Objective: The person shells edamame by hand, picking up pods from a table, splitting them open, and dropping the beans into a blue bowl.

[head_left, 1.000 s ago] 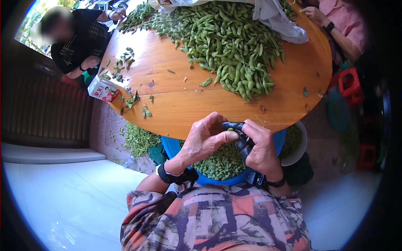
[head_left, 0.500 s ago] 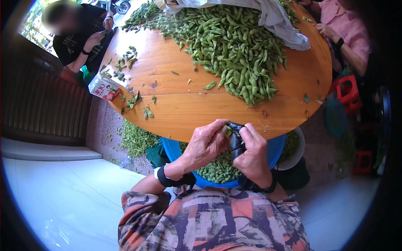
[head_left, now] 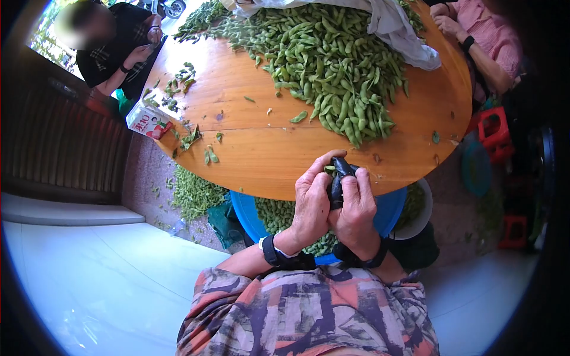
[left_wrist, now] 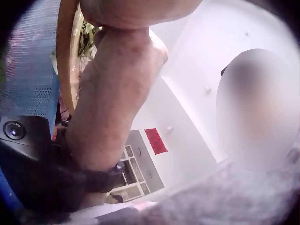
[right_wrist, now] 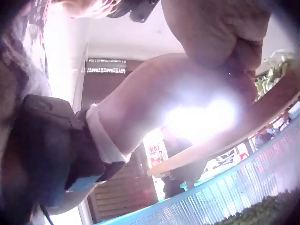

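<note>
Both hands meet over the near edge of the table. A green soybean pod (head_left: 329, 170) shows between them, mostly hidden by the fingers. My left hand (head_left: 312, 207) pinches it from the left. From the right, my right hand (head_left: 357, 216) holds it with curled fingers; black coverings (head_left: 336, 191) show on its working digits. Beneath the hands stands a blue basin (head_left: 240, 216) with shelled green beans (head_left: 276, 215) in it. In the two wrist views the wrists and palms fill much of the picture, and the pod is hidden.
A large heap of pods (head_left: 338, 77) lies on the round wooden table (head_left: 255, 154), partly under a white cloth (head_left: 404, 41). A carton (head_left: 145, 120) stands at its left edge. Empty hulls (head_left: 199, 196), a white tub (head_left: 423, 216) and red stools (head_left: 494, 130) are below. Two people sit opposite.
My hands have come closer together and moved up toward the table edge, the left hand also to the right. The pod is still between them. The person at left has brought both hands together.
</note>
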Demonstrator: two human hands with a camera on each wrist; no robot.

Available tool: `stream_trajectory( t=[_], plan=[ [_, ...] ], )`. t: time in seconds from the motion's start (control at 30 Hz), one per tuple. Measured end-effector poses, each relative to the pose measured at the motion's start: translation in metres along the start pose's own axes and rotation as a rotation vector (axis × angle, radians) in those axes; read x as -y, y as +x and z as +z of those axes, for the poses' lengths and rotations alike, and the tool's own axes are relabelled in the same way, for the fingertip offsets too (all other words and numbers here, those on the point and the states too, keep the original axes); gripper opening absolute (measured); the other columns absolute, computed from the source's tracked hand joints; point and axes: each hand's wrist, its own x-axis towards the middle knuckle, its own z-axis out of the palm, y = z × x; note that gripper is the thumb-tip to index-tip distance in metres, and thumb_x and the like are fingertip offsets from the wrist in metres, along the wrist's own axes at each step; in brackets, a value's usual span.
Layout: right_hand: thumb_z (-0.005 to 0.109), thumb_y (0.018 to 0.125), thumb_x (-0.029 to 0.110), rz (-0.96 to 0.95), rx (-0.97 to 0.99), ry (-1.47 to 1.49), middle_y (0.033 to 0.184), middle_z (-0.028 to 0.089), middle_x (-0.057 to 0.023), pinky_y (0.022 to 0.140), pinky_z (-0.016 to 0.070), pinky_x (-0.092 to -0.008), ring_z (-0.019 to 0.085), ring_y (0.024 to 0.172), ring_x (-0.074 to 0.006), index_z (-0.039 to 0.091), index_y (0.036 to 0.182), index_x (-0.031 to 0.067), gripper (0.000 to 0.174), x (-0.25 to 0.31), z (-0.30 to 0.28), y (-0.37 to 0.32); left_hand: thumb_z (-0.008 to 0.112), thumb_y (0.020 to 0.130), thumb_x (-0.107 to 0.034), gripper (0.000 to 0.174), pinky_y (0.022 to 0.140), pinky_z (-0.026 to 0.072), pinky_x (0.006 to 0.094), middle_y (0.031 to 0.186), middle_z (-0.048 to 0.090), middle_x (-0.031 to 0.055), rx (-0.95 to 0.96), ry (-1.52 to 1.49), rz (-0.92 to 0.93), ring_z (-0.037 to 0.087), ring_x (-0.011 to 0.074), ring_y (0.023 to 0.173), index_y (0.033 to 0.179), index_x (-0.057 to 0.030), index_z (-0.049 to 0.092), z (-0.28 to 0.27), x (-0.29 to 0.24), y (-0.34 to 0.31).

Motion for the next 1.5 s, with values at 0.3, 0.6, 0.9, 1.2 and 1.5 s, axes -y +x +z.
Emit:
stream_trajectory(
  t=[0.3, 0.6, 0.9, 1.2, 1.5],
  plan=[
    [0.067, 0.070, 0.000, 0.006, -0.004, 0.016, 0.096, 0.054, -0.0235, 0.071, 0.0525, -0.0424, 0.060, 0.082, -0.0409, 0.057, 0.106, -0.0053, 0.038, -0.004, -0.003, 0.000, 0.043, 0.097, -0.010, 0.018, 0.079, 0.0477, 0.0249, 0.095, 0.059, 0.0039, 0.074, -0.555, -0.214, 0.058, 0.0112, 0.085, 0.108, -0.0017, 0.054, 0.000, 0.015, 0.004],
    [0.055, 0.087, 0.009, 0.725, 0.298, 0.921, 0.071, 0.054, -0.0026, 0.050, 0.0415, -0.0239, 0.054, 0.057, -0.0107, 0.062, 0.102, -0.0003, 0.019, -0.022, -0.033, 0.009, 0.052, 0.098, -0.011, 0.019, 0.053, 0.0339, 0.0196, 0.083, 0.059, -0.0010, 0.196, -0.700, -0.364, 0.042, 0.0040, 0.059, 0.109, 0.0006, 0.061, -0.021, 0.017, 0.008],
    [0.056, 0.087, 0.006, 0.725, 0.257, 0.987, 0.070, 0.052, -0.0022, 0.050, 0.0418, -0.0248, 0.052, 0.055, -0.0107, 0.061, 0.103, -0.0025, 0.019, -0.022, -0.027, 0.006, 0.052, 0.099, -0.013, 0.022, 0.063, 0.0456, 0.0237, 0.095, 0.066, 0.0070, 0.187, -0.791, -0.347, 0.058, 0.0108, 0.073, 0.110, 0.0027, 0.061, -0.020, 0.021, 0.001],
    [0.060, 0.076, 0.000, 0.182, 0.087, 0.456, 0.084, 0.057, -0.0181, 0.065, 0.0490, -0.0376, 0.061, 0.075, -0.0377, 0.064, 0.106, -0.0006, 0.030, -0.014, -0.022, 0.001, 0.049, 0.092, -0.003, 0.025, 0.065, 0.0455, 0.0229, 0.093, 0.065, 0.0061, 0.149, -0.879, -0.264, 0.056, 0.0094, 0.072, 0.113, 0.0052, 0.060, -0.017, 0.023, -0.002],
    [0.041, 0.097, 0.041, 0.602, 0.063, 1.062, 0.083, 0.061, -0.0060, 0.045, 0.0350, -0.0181, 0.046, 0.051, -0.0041, 0.053, 0.125, -0.0060, 0.056, -0.044, -0.092, -0.018, 0.055, 0.096, -0.012, 0.023, 0.072, 0.0483, 0.0253, 0.099, 0.065, 0.0059, 0.673, -0.431, -0.356, 0.059, 0.0120, 0.084, 0.113, 0.0007, 0.063, -0.036, 0.011, -0.013]
  ],
)
